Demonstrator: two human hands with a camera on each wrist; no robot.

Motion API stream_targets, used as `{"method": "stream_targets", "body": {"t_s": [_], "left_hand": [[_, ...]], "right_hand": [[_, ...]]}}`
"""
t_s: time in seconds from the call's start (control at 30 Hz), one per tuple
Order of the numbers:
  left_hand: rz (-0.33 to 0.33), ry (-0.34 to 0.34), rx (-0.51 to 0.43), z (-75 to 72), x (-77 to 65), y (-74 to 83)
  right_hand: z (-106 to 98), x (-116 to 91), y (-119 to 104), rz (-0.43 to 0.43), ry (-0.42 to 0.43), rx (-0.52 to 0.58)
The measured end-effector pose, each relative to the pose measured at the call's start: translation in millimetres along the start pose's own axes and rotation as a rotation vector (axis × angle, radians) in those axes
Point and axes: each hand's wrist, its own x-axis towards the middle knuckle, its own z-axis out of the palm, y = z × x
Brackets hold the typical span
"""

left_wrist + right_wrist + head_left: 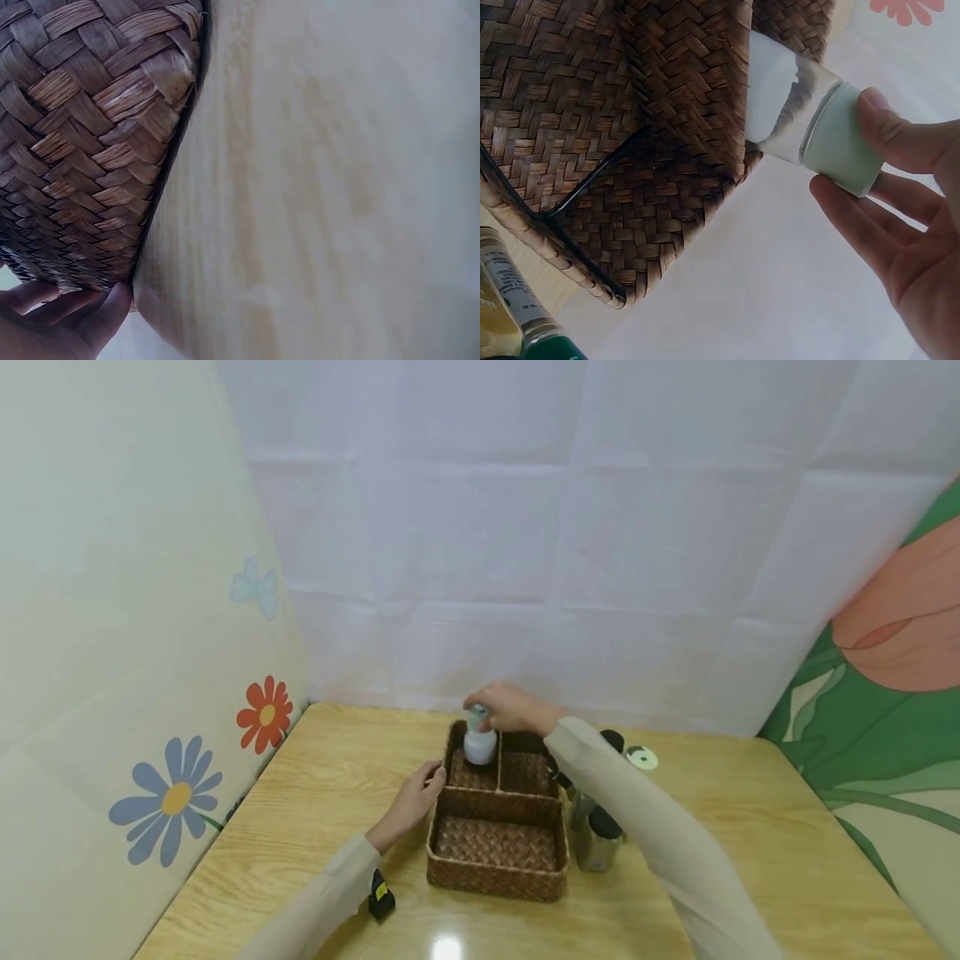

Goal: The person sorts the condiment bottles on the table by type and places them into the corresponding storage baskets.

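Note:
A brown woven basket [498,881] with three compartments stands on the wooden table. My right hand [513,706] reaches over its back left compartment and holds a white bottle [480,748] by the top. In the right wrist view, the thumb and fingers [847,221] pinch the bottle's pale green cap [844,142]; beneath the cap is a clear section, then white. A basket wall hides the bottle's lower end there. My left hand [411,802] touches the basket's left outer side. Its fingertips [112,300] lie against the weave, low near the table, in the left wrist view.
Right of the basket stand a jar with a black lid [598,843] and another black-topped container [612,741], partly behind my right sleeve. A whitish round disc [641,757] lies farther back. A black and yellow object [381,896] is beside my left sleeve. White cloth hangs behind the table.

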Motion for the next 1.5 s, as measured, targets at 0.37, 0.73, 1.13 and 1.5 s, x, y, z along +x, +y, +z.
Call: {"method": "stream_targets", "body": {"t_s": [0.37, 0.73, 1.13, 1.5], "left_hand": [[0.014, -0.001, 0.004, -1.1, -0.6, 0.5], [0.037, 0.003, 0.021, 2.7, -2.7, 2.9], [0.074, -0.017, 0.026, -3.1, -11.2, 8.6], [-0.015, -0.006, 0.005, -2.2, -8.4, 8.6]], "right_hand": [[4.5, 2.6, 1.5, 0.009, -0.054, -0.014], [12.6, 1.4, 4.0, 0.009, -0.048, -0.009], [11.9, 4.4, -7.7, 0.05, -0.05, -0.017], [12.4, 4.8, -9.8, 0.051, -0.053, -0.034]]}}
